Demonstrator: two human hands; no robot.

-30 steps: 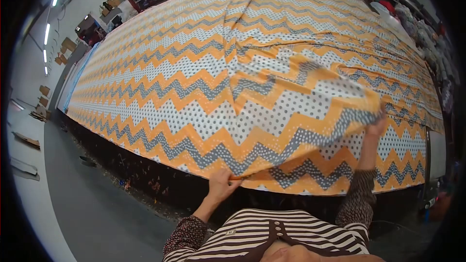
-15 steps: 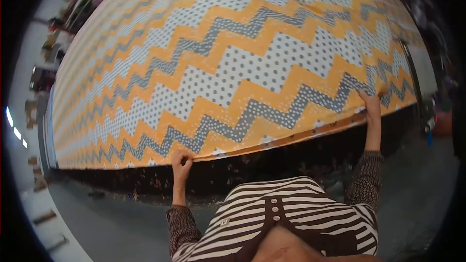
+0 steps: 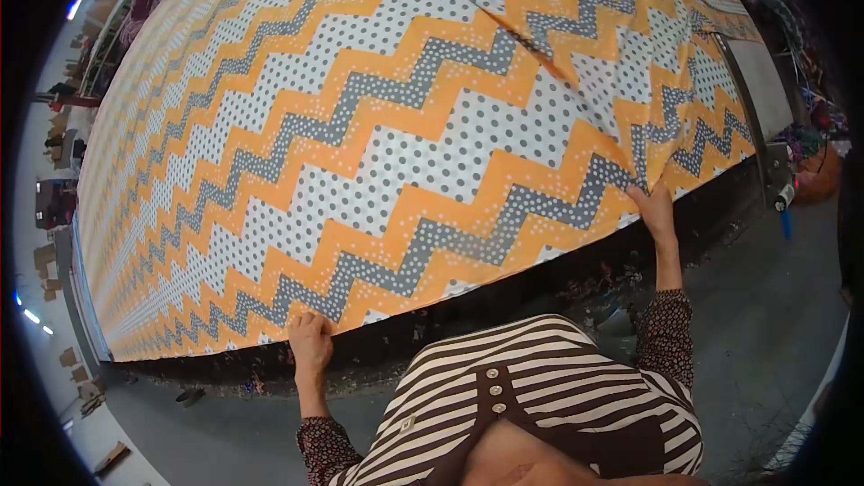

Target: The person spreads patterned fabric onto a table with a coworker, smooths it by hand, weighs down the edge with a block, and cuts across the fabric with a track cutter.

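A wide sheet of fabric (image 3: pixel 423 157) with orange, grey and white dotted zigzags covers a long table. My left hand (image 3: pixel 310 340) has its fingers curled on the near edge of the fabric, left of centre. Farther right, my right hand (image 3: pixel 655 211) pinches the fabric close to that same edge, and the cloth bunches up between thumb and fingers. From there a raised crease (image 3: pixel 540 58) runs up and left across the sheet. The cloth left of the crease lies mostly flat.
A metal plate or bracket (image 3: pixel 760 81) stands at the table's right end, with an orange rounded object (image 3: pixel 817 175) beside it. The dark table side (image 3: pixel 504 306) drops below the fabric edge to a grey floor (image 3: pixel 729 306). Boxes (image 3: pixel 49 270) line the far left.
Both hands have shifted left and the left one is lower. A long diagonal crease now rises from my right hand. The near edge no longer shows its turned-up underside.
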